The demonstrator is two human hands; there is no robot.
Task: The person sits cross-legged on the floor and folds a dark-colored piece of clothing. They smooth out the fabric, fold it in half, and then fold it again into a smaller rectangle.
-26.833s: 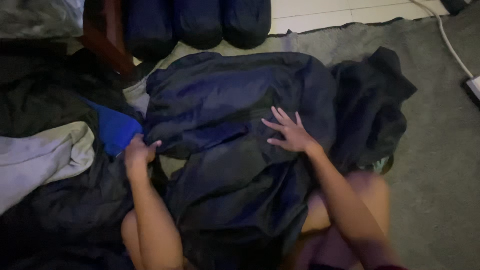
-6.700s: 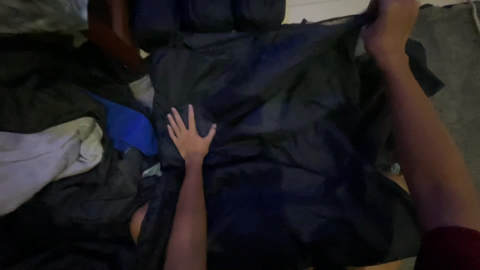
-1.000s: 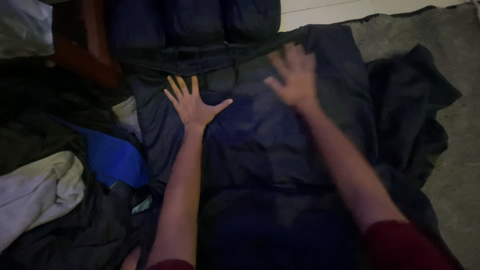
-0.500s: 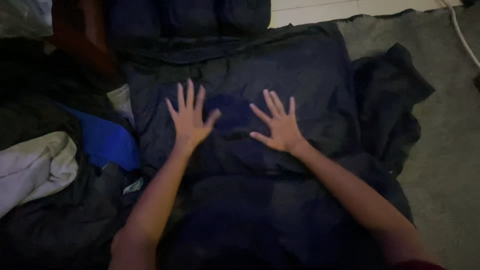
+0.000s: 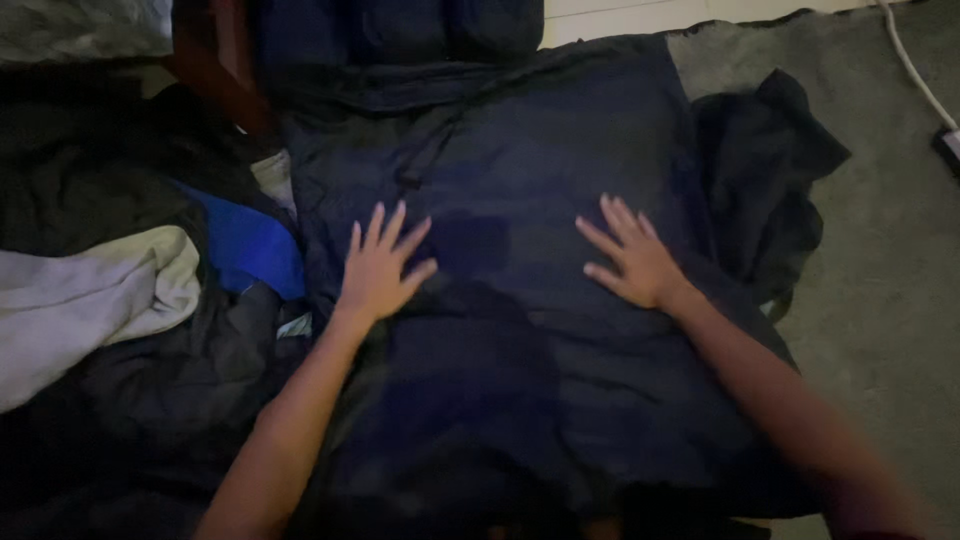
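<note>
A large dark navy garment (image 5: 510, 160) lies spread flat on the floor in front of me. My left hand (image 5: 380, 265) rests palm down on its left side, fingers spread. My right hand (image 5: 632, 255) lies palm down on its right side, fingers apart as well. Neither hand grips any cloth. The garment's lower part runs toward me between my forearms.
A pile of clothes lies at the left: a bright blue piece (image 5: 250, 245), a pale grey-white one (image 5: 95, 300), dark ones below. Another dark garment (image 5: 765, 170) is bunched at the right on grey carpet (image 5: 880, 280). A white cable (image 5: 915, 70) runs at top right. Dark cushions (image 5: 400, 25) sit beyond.
Both hands have slid toward me and farther apart across the navy garment, staying flat. The garment lies smoother than half a second ago.
</note>
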